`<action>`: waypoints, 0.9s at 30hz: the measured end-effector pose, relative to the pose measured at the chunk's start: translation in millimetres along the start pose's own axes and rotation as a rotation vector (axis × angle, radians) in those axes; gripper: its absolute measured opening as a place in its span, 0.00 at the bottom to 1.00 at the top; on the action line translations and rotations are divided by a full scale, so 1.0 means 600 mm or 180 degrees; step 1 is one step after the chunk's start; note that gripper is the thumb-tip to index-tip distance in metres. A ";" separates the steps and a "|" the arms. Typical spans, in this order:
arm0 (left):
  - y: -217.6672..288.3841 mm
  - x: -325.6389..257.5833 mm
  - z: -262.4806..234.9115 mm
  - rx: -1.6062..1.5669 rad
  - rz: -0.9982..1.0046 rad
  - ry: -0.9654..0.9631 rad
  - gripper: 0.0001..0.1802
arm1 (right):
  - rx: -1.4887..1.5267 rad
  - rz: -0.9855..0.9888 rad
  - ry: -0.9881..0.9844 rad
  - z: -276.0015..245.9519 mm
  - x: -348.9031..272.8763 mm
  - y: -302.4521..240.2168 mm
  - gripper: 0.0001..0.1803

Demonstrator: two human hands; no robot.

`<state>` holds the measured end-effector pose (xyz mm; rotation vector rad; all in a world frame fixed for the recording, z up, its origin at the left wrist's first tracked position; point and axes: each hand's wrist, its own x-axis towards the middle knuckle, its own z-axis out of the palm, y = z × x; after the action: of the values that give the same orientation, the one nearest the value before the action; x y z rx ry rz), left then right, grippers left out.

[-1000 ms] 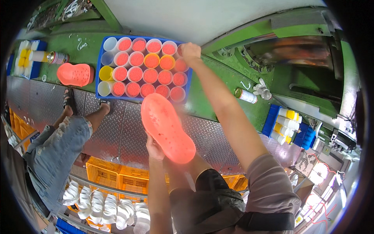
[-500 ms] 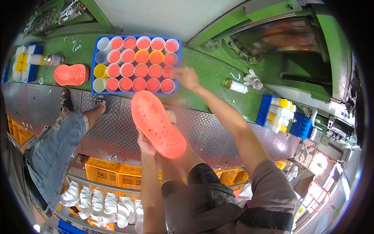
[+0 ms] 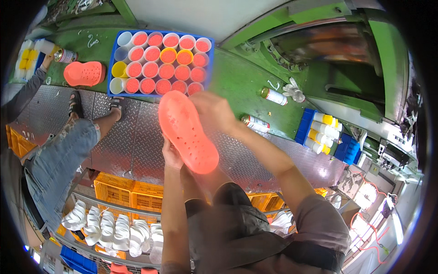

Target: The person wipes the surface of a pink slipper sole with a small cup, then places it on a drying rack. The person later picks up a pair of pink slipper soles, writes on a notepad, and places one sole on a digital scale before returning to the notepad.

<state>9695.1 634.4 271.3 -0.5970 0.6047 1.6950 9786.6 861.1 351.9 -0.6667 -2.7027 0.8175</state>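
Coral in colour, the shoe (image 3: 188,132) sits in the left hand (image 3: 172,154), which wraps behind its lower left side. The right hand (image 3: 212,109), a blur, has just come from the blue tray (image 3: 211,57) above the grip to the shoe's upper right edge, so both hands are now at the shoe; whether the right one is spread, or holds anything, I cannot tell

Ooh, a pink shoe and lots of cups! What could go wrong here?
The cups, many filled with pink bits, have no lids: a bump from the shoe in the left hand might spill some. And one can lies on its side near the green bench's edge, so it could roll off.
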 end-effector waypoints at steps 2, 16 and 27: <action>-0.013 -0.005 0.007 0.0232 -0.0042 0.0058 0.33 | -0.0115 -0.0434 -0.0079 -0.011 -0.015 -0.040 0.25; -0.062 -0.201 0.131 0.1307 -0.0214 -0.0327 0.41 | 0.1511 0.1952 0.0947 -0.079 -0.113 -0.148 0.23; -0.126 -0.306 0.257 0.2126 0.0048 0.0082 0.35 | 0.4009 0.3040 0.1099 -0.114 -0.179 -0.178 0.23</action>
<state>9793.4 621.1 502.2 -0.1322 1.1285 1.3809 9866.0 761.3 458.8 -1.4495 -1.0015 2.0034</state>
